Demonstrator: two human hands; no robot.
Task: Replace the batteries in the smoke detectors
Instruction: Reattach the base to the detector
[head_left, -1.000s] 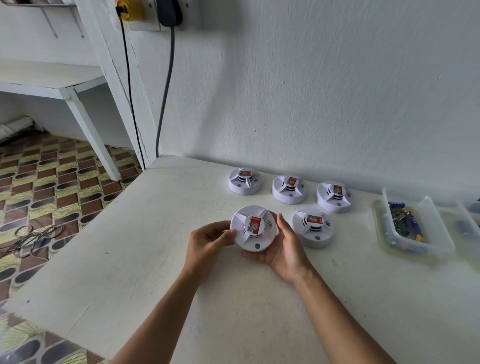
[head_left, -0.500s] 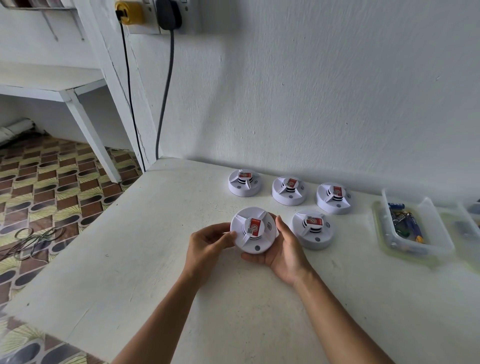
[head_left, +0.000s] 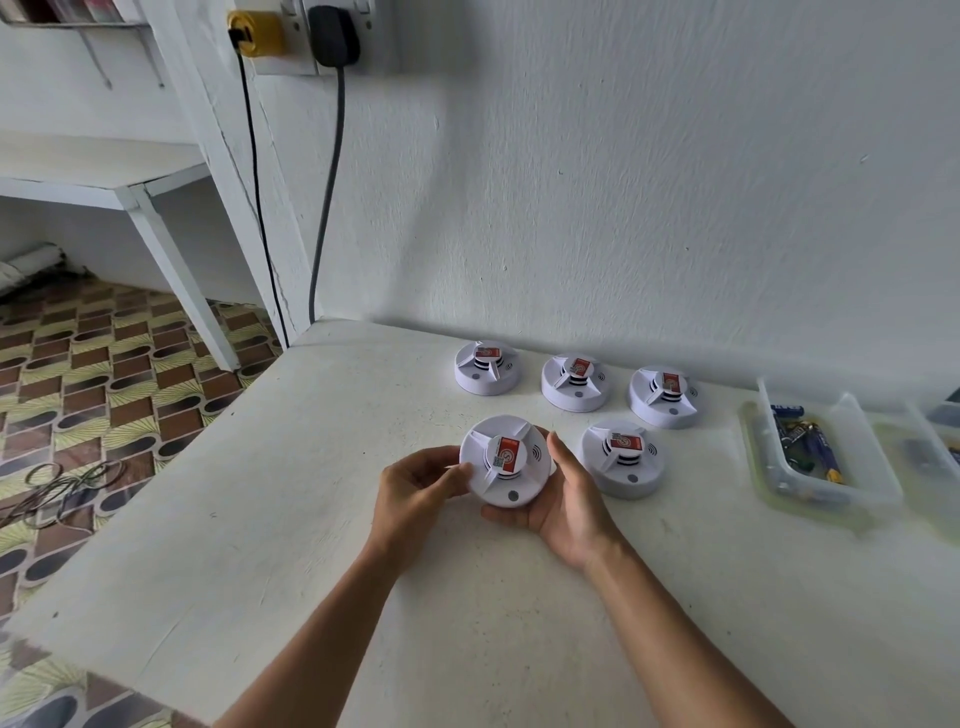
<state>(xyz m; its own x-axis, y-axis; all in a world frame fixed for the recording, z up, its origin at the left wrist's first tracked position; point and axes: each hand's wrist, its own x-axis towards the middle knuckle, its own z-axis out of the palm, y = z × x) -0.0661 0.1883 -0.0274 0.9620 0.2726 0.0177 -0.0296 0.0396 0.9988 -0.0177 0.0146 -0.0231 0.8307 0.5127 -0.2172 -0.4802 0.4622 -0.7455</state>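
**Q:** How far along is the task?

**A:** Early, by appearance. The round white plastic smoke detector (head_left: 505, 461) at centre frame sits cradled in the right hand (head_left: 563, 499), whose fingers curl under and round its rim. The left hand (head_left: 415, 486) pinches its left edge. It is closed, face up; no battery compartment shows. Four more white detectors (head_left: 621, 457) rest on the surface (head_left: 291, 519) to the right and behind, all closed, so every unit appears still to be done.

**Q:** And the materials?

**A:** Each detector is a smooth, matte, low dome with raised ribs, a central turret bearing a red-and-white sticker, and a small grey button. The surface is painted off-white, scuffed and speckled. At right frame, a clear rectangular plastic tub (head_left: 857, 467) holds blue cylindrical batteries (head_left: 815, 447). The wall is rough white plaster.
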